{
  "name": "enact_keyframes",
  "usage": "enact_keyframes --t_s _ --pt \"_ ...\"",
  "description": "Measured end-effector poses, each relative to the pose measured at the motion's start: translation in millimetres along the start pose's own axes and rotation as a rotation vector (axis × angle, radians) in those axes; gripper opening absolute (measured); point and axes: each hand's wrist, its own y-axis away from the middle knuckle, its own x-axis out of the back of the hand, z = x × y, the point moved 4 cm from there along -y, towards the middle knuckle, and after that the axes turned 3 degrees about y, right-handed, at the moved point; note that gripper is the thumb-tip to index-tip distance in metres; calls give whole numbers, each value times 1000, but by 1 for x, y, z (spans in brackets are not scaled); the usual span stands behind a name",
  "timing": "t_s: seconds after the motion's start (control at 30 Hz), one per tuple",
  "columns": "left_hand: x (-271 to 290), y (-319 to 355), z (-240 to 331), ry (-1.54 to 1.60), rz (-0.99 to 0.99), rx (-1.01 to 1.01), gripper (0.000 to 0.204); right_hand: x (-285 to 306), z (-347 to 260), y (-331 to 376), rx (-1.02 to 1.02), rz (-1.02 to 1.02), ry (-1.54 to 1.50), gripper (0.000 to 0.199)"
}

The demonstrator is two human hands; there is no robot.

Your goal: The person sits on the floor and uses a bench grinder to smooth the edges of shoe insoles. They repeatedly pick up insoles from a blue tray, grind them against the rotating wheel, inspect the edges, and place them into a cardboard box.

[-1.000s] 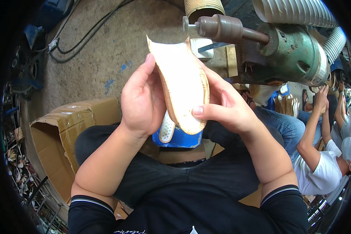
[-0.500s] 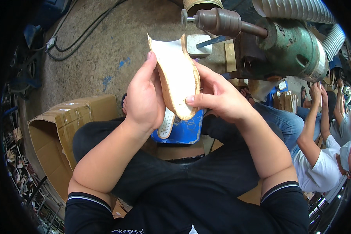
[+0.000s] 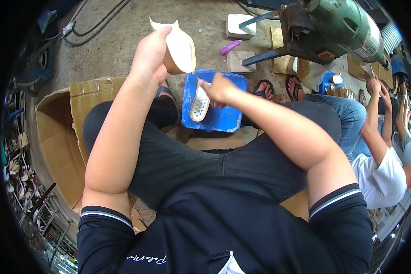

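At the upper left, my left hand [image 3: 150,54] grips a curved shoe-insole-like shell [image 3: 181,49] by its side. The shell is white inside, with a tan, cork-like edge, and its far end rises in two points. My right hand [image 3: 221,89], blurred by motion, reaches over a blue plastic box or stool [image 3: 226,122]. Its thumb lies at the top end of a white perforated insole [image 3: 200,106] resting on the blue surface. Whether the fingers close on that insole cannot be made out.
A green motor machine [image 3: 345,27] on blue legs [image 3: 265,55] stands at the upper right, its feet in pale blocks [image 3: 240,26]. A purple-handled tool [image 3: 230,47] lies on the floor. An open cardboard box [image 3: 55,128] is at my left; another person [image 3: 379,169] sits at right.
My left hand has carried the shell up and to the left. My right hand has let go of the shell and moved down to the perforated insole. The view has shifted.
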Motion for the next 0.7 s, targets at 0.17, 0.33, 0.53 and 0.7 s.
enact_keyframes --t_s 0.17,0.33,0.53,0.7 --pt "27 37 -10 125 -23 46 39 -92 10 -3 -98 241 122 133" --pt "64 80 -35 142 28 78 38 -84 9 4 -40 245 85 141" --pt "67 92 -41 55 -23 -32 33 4 -20 85 305 445 -28 115" --pt "25 111 -65 212 -347 12 54 25 -36 175 762 588 -87 89"
